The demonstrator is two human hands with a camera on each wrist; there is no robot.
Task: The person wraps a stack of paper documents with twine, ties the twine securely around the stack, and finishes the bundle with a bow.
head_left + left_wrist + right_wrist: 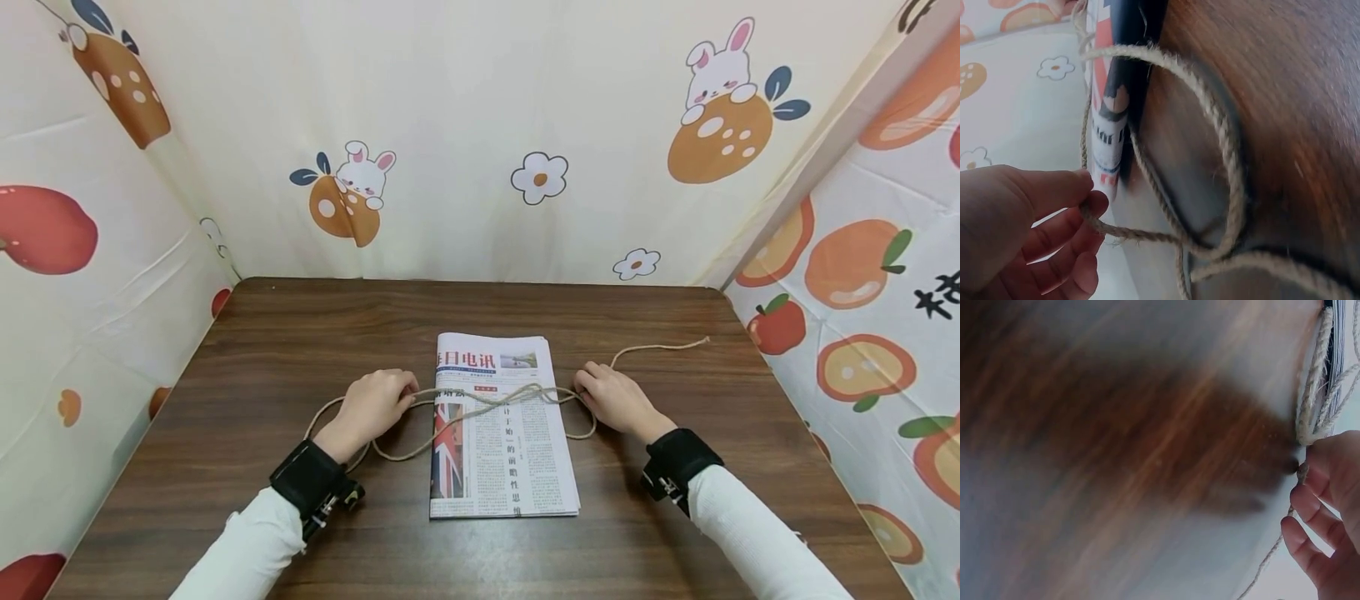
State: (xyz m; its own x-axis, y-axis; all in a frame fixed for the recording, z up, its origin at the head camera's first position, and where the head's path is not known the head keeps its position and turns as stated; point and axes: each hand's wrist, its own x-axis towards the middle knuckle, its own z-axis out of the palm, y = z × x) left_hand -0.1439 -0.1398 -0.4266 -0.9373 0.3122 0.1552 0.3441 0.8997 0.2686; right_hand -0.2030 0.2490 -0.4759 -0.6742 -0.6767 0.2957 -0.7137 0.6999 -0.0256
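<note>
A folded newspaper (pixel 517 467) lies on the table with a beige twine rope (pixel 480 410) looped and crossed over its upper half. To its left, my left hand (pixel 372 406) pinches the rope between thumb and index finger, as the left wrist view shows; the other fingers curl loosely below. A wide rope loop (pixel 1232 162) lies on the wood beside that hand. On the right side, my right hand (pixel 618 398) pinches the rope just off the newspaper's edge. From there the rope's loose end (pixel 667 345) runs out toward the back right.
The dark wooden table (pixel 337 325) carries all of this. Behind it hangs a cream curtain (pixel 465 100) printed with rabbits and flowers. Fruit-print cloths stand along the left and right sides. Each wrist wears a black band with a camera.
</note>
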